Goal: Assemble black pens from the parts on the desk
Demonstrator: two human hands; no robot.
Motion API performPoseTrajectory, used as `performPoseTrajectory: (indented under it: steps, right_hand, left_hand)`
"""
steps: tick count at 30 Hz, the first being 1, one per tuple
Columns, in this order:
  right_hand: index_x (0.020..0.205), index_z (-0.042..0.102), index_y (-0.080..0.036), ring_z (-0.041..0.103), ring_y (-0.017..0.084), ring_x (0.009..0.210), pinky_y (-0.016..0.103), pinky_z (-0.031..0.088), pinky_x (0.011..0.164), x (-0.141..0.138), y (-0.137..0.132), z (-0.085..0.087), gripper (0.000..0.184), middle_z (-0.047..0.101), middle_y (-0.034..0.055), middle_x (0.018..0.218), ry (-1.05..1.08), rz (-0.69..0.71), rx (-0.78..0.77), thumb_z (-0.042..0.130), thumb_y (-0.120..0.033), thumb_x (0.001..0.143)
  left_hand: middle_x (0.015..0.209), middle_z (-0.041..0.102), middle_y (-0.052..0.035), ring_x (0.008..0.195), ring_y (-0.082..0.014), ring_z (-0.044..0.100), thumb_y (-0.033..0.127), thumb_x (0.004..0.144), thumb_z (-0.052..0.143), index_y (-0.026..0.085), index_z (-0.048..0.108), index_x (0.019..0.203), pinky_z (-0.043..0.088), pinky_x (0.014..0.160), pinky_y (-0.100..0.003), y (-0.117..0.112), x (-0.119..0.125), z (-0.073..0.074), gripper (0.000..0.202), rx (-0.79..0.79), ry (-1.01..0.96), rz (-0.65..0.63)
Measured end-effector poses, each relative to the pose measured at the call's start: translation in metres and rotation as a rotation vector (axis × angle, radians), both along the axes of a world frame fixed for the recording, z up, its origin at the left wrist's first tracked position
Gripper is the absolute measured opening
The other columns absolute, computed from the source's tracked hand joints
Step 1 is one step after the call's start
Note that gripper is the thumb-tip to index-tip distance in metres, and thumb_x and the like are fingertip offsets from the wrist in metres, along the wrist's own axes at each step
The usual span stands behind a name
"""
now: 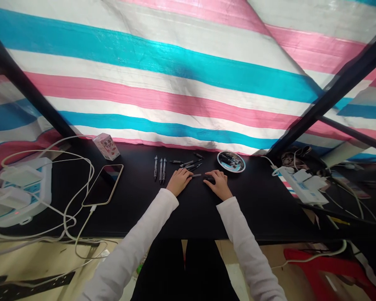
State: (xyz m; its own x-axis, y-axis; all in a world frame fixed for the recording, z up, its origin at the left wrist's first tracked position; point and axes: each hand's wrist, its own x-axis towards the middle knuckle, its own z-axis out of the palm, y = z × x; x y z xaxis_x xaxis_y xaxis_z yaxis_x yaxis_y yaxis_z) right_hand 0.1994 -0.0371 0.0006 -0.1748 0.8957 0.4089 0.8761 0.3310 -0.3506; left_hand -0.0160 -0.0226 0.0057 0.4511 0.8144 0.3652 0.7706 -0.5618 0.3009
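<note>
The person wears a long white top, and its left sleeve [133, 240] and right sleeve [247, 244] run plain and fairly loose down to the wrists, leaving the left hand [179, 181] and right hand [218, 184] bare. The cloth looks like a soft knit, though the view is too coarse to be sure. Black trousers [184, 269] cover both legs, with no markings that show.
</note>
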Motion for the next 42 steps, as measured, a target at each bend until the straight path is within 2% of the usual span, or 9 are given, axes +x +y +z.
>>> performPoseTrajectory:
  steps: [5, 12, 21, 29, 32, 37, 39, 42]
  right_hand:
    - [0.095, 0.064, -0.025, 0.052, 0.02, 0.086, 0.034, 0.033, 0.076, 0.015, -0.003, -0.004, 0.021, 0.059, 0.0046, 0.091, 0.015, -0.006, -0.034, 0.052, -0.038, 0.084]
    - [0.093, 0.063, -0.025, 0.051, 0.02, 0.088, 0.034, 0.032, 0.076, -0.009, 0.0, 0.0, 0.017, 0.06, 0.0042, 0.091, -0.012, 0.057, -0.038, 0.049, -0.035, 0.087]
    - [0.096, 0.061, -0.024, 0.049, 0.021, 0.087, 0.034, 0.032, 0.075, -0.011, 0.003, -0.005, 0.02, 0.057, 0.0065, 0.093, -0.062, -0.056, 0.023, 0.044, -0.031, 0.09]
    - [0.105, 0.06, -0.022, 0.048, 0.021, 0.091, 0.034, 0.032, 0.078, -0.01, 0.001, -0.006, 0.025, 0.055, 0.0089, 0.101, -0.068, -0.167, 0.051, 0.04, -0.023, 0.09]
    - [0.113, 0.057, -0.025, 0.046, 0.021, 0.1, 0.034, 0.031, 0.083, -0.017, 0.005, -0.002, 0.031, 0.053, 0.0086, 0.111, -0.109, -0.122, 0.074, 0.038, -0.02, 0.09]
    - [0.124, 0.05, -0.03, 0.042, 0.021, 0.108, 0.035, 0.03, 0.088, -0.034, 0.024, 0.002, 0.042, 0.048, 0.0069, 0.124, -0.195, -0.045, 0.072, 0.039, -0.013, 0.087]
    - [0.124, 0.05, -0.029, 0.042, 0.022, 0.108, 0.035, 0.029, 0.088, -0.04, 0.031, 0.002, 0.044, 0.048, 0.0075, 0.124, -0.217, -0.036, 0.06, 0.04, -0.011, 0.086]
    - [0.115, 0.057, -0.026, 0.043, 0.022, 0.105, 0.036, 0.029, 0.089, -0.045, 0.031, 0.002, 0.037, 0.053, 0.0082, 0.116, -0.197, -0.006, 0.048, 0.04, -0.011, 0.085]
  left_hand:
    - [0.101, 0.058, -0.0055, 0.096, -0.0221, 0.049, 0.023, 0.092, 0.039, 0.025, 0.057, 0.104, 0.036, 0.08, -0.035, 0.001, -0.004, 0.001, 0.021, -0.041, -0.012, 0.063]
    - [0.104, 0.055, -0.0062, 0.1, -0.0226, 0.049, 0.017, 0.09, 0.039, 0.025, 0.056, 0.103, 0.036, 0.083, -0.035, 0.002, -0.004, -0.002, 0.023, -0.007, -0.077, 0.12]
    - [0.098, 0.053, -0.006, 0.096, -0.0234, 0.048, 0.028, 0.09, 0.044, 0.026, 0.058, 0.105, 0.037, 0.081, -0.036, 0.002, -0.008, -0.008, 0.02, 0.0, -0.039, 0.146]
    - [0.092, 0.052, -0.0043, 0.088, -0.0195, 0.049, 0.027, 0.091, 0.044, 0.027, 0.061, 0.106, 0.039, 0.082, -0.034, 0.005, -0.012, -0.008, 0.022, -0.076, -0.123, 0.029]
    - [0.091, 0.052, -0.0042, 0.087, -0.0194, 0.049, 0.026, 0.09, 0.047, 0.025, 0.061, 0.105, 0.04, 0.081, -0.034, 0.006, -0.012, -0.009, 0.021, -0.064, -0.142, 0.001]
    - [0.094, 0.05, -0.0042, 0.087, -0.0192, 0.048, 0.023, 0.09, 0.047, 0.028, 0.061, 0.105, 0.04, 0.079, -0.033, 0.007, -0.013, -0.012, 0.021, -0.001, -0.131, -0.005]
    - [0.096, 0.049, -0.0044, 0.088, -0.0191, 0.047, 0.022, 0.089, 0.047, 0.028, 0.06, 0.106, 0.04, 0.08, -0.033, 0.007, -0.013, -0.012, 0.023, 0.016, -0.131, 0.007]
    - [0.098, 0.049, -0.0049, 0.089, -0.0198, 0.047, 0.022, 0.089, 0.047, 0.026, 0.06, 0.107, 0.039, 0.082, -0.035, 0.006, -0.013, -0.011, 0.023, 0.029, -0.127, 0.046]
